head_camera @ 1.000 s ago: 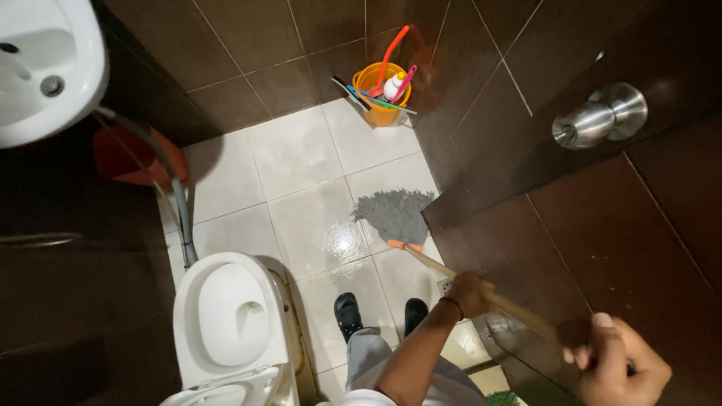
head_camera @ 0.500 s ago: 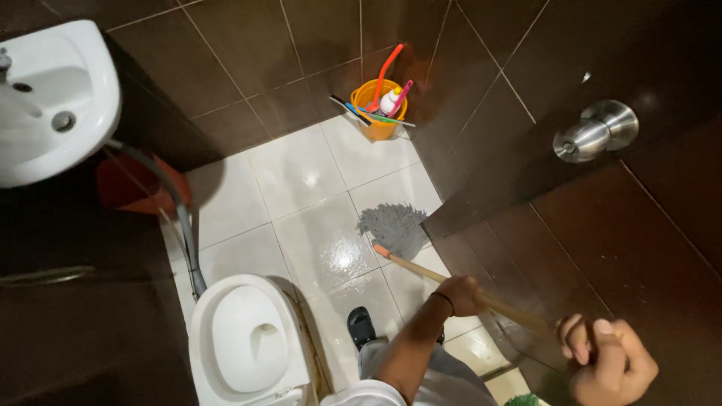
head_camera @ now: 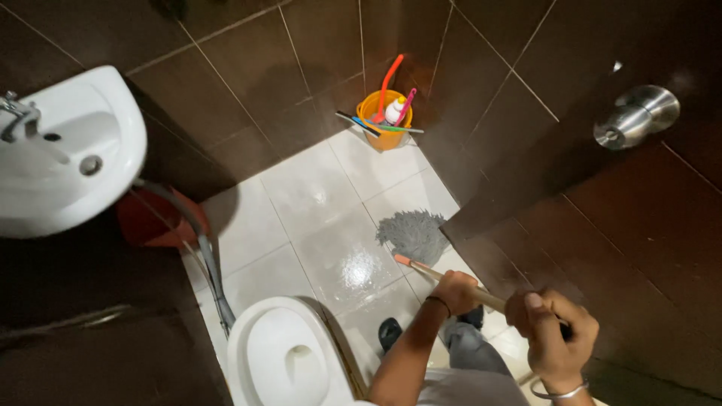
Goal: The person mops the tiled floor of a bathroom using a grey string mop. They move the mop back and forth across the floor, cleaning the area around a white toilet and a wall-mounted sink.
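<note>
Dark-tiled washroom with a white floor [head_camera: 301,218]: you gripped one mop handle [head_camera: 451,282] in both fists.

Your left hand [head_camera: 456,292] was closed around the wooden shaft lower down, your right hand [head_camera: 553,338] clenched on it higher up; the single grey mop head [head_camera: 414,234] lay on the wet tiles just ahead of the left hand. One orange bucket [head_camera: 385,124] in the corner held a bottle and several brushes. One toilet [head_camera: 282,357] and one sink [head_camera: 68,150] stood at your left.

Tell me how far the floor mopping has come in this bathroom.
Done: the white floor tiles shine wet beside the mop head. In hand: left hand and right hand grip the mop handle. Left: the tiles near the orange bucket look duller.
</note>
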